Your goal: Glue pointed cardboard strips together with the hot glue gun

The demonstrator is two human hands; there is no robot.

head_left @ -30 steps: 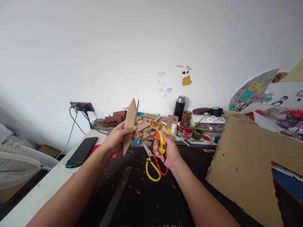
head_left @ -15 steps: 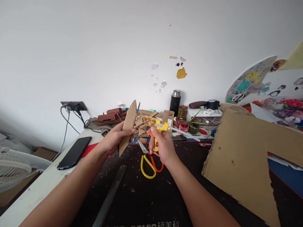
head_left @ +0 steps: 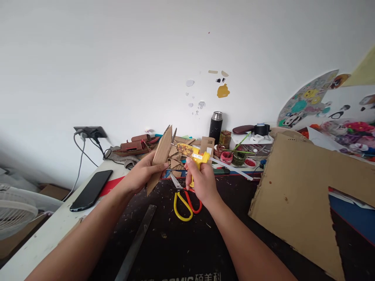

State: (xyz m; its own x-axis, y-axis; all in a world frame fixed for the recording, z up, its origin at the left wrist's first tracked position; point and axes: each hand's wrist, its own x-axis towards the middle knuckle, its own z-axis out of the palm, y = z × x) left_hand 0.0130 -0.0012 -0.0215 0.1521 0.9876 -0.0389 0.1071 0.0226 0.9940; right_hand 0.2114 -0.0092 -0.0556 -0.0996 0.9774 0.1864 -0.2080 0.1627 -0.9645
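Observation:
My left hand (head_left: pixel 143 173) is closed on a long pointed cardboard piece (head_left: pixel 160 156), held upright and tilted a little over the dark cutting mat (head_left: pixel 181 242). My right hand (head_left: pixel 200 182) grips a yellow and orange glue gun (head_left: pixel 197 159) by its handle. The gun's nozzle points left and sits close to the cardboard's right edge. Yellow and red scissors (head_left: pixel 183 201) lie on the mat just below my right hand.
A metal ruler (head_left: pixel 136 244) lies on the mat at lower left. A black phone (head_left: pixel 91 189) rests on the white desk edge. A big cardboard sheet (head_left: pixel 304 195) lies at right. Cardboard scraps, paint jars and a black flask (head_left: pixel 215 127) crowd the back.
The glue gun has moved slightly left, closer to the cardboard piece, whose top tilted a little to the right. The view dropped slightly between the earliest frame and now.

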